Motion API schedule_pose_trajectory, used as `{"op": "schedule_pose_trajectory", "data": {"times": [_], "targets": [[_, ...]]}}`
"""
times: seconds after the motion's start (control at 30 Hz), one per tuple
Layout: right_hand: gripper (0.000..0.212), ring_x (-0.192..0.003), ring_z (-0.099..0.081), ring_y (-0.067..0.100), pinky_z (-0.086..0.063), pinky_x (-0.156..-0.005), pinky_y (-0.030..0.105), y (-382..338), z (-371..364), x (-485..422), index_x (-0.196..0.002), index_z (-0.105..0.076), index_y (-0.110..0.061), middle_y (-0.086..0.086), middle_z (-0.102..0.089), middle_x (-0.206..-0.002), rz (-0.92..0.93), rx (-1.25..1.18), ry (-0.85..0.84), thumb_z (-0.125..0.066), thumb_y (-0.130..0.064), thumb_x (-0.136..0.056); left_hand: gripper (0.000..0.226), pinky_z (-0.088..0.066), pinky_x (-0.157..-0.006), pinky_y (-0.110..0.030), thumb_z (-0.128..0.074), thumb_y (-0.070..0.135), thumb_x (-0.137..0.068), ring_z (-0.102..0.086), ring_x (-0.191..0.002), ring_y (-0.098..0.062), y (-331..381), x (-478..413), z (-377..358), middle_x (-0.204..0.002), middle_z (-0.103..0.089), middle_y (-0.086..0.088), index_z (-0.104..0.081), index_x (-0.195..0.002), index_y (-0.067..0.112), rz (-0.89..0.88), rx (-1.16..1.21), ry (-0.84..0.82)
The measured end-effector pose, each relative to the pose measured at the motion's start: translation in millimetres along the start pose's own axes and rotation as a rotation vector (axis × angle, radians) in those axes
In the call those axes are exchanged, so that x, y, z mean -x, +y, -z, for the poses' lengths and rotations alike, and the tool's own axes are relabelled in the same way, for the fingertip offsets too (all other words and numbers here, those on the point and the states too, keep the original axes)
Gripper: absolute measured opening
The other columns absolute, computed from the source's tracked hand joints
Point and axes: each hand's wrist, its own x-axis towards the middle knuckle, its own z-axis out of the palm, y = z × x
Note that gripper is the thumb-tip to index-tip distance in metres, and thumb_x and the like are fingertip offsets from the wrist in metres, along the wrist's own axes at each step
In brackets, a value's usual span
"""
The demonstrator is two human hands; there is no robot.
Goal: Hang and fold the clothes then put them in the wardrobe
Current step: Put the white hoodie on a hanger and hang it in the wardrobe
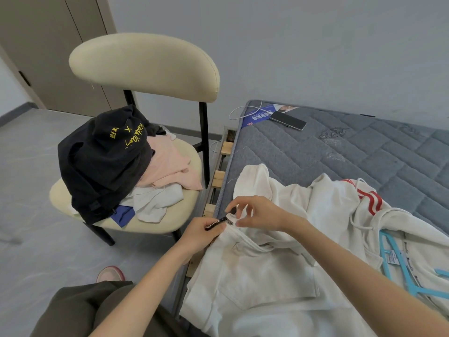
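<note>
The black garment point(104, 156) on the chair shows yellow print, partly readable as "FUN" and an "X"; the blue booklet's point(261, 115) white characters are too small to read.

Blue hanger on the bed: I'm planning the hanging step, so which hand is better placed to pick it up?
Probably the right hand. The blue hanger lies on the white hoodie on that arm's side. The left hand is at the mattress edge, its grip shut on a small black clip.
</note>
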Motion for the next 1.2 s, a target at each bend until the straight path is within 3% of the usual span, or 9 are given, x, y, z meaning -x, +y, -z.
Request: {"op": "schedule_pose_trajectory", "data": {"times": [0.1, 0.23, 0.4, 0.6, 0.7, 0.87, 1.0, 1.13, 1.2], "targets": [[0.025, -0.072, -0.049, -0.005, -0.035, -0.068, 0.008, -2, -11, 5, -0.101, -0.069, -0.026, -0.016, -0.053, -0.076, 0.126, 0.146, 0.066, -0.076, -0.025, -0.078, 0.021, -0.035, -0.052, -0.016, -0.063, 0.024, -0.090, -0.043, -0.053, -0.005, 2, 0, 0, -0.055, -0.050, 0.007, -0.072, -0.075, 0.011, 0.002, 0.060, -0.043], [0.012, -0.064, -0.049, -0.002, -0.036, -0.061, 0.011, -6, -17, 7, -0.082, -0.063, -0.028, -0.018, -0.053, -0.068, 0.163, 0.061, 0.205, -0.075, -0.033, -0.080, 0.016, -0.039, -0.051, -0.012, -0.067, 0.028, -0.087, -0.046, -0.054, -0.003, 4, 2, 0, -0.058, -0.053, 0.007, -0.075, -0.087, 0.015, 0.018, 0.147, -0.084], [0.008, -0.063, -0.051, 0.004, -0.043, -0.064, 0.017, -2, -25, 13, -0.086, -0.057, -0.016, -0.013, -0.064, -0.076, -0.026, -0.144, 0.265, -0.058, -0.022, -0.090, 0.015, -0.053, -0.070, -0.018, -0.060, 0.021, -0.092, -0.062, -0.080, -0.012, 6, -1, 1, -0.096, -0.072, -0.010, -0.072, -0.100, 0.017, 0.107, 0.159, -0.048], [0.004, -0.077, -0.057, 0.010, -0.046, -0.071, 0.026, 3, -24, 28, -0.090, -0.058, -0.011, 0.000, -0.073, -0.081, -0.190, -0.446, 0.210, -0.060, -0.015, -0.089, 0.044, -0.034, -0.047, -0.013, -0.048, 0.053, -0.092, -0.042, -0.045, -0.002, 25, -1, -14, -0.056, -0.046, 0.009, -0.064, -0.090, 0.012, 0.157, -0.033, -0.102], [0.005, -0.076, -0.056, 0.010, -0.047, -0.068, 0.024, 2, -24, 34, -0.088, -0.057, -0.012, -0.001, -0.073, -0.080, -0.207, -0.427, 0.229, -0.059, -0.017, -0.089, 0.042, -0.027, -0.045, -0.011, -0.039, 0.046, -0.098, -0.038, -0.050, 0.000, 27, -3, -29, -0.067, -0.045, 0.007, -0.064, -0.088, 0.014, -0.002, -0.235, -0.047], [0.012, -0.060, -0.049, -0.004, -0.039, -0.065, 0.019, -1, -28, 39, -0.075, -0.055, -0.020, -0.011, -0.068, -0.071, -0.297, -0.363, 0.260, -0.056, -0.011, -0.083, 0.033, -0.024, -0.039, -0.011, -0.047, 0.036, -0.098, -0.032, -0.041, 0.000, 25, -4, -30, -0.047, -0.036, 0.015, -0.047, -0.074, 0.012, 0.019, -0.043, -0.013], [0.009, -0.068, -0.060, 0.009, -0.053, -0.066, 0.028, -7, -32, 35, -0.076, -0.054, -0.016, -0.008, -0.068, -0.068, -0.376, -0.334, 0.293, -0.053, -0.009, -0.081, 0.037, -0.023, -0.054, -0.023, -0.048, 0.034, -0.098, -0.034, -0.056, -0.008, 23, -4, -26, -0.058, -0.035, 0.006, -0.039, -0.066, 0.016, 0.036, -0.066, 0.000], [0.015, -0.055, -0.064, 0.014, -0.053, -0.050, 0.019, -17, -37, 27, -0.069, -0.053, -0.013, -0.005, -0.066, -0.060, -0.440, -0.343, 0.297, -0.051, -0.003, -0.080, 0.043, -0.021, -0.054, -0.027, -0.046, 0.032, -0.098, -0.030, -0.055, -0.010, 21, -4, -22, -0.056, -0.031, 0.007, -0.031, -0.060, 0.018, -0.055, -0.252, 0.056], [0.019, -0.058, -0.067, 0.018, -0.058, -0.060, 0.024, -19, -36, 23, -0.063, -0.054, -0.011, 0.003, -0.067, -0.063, -0.476, -0.344, 0.304, -0.050, -0.001, -0.078, 0.043, -0.022, -0.055, -0.029, -0.045, 0.030, -0.099, -0.032, -0.055, -0.011, 21, -4, -20, -0.056, -0.033, 0.006, -0.032, -0.060, 0.017, -0.087, -0.316, 0.103]]}}
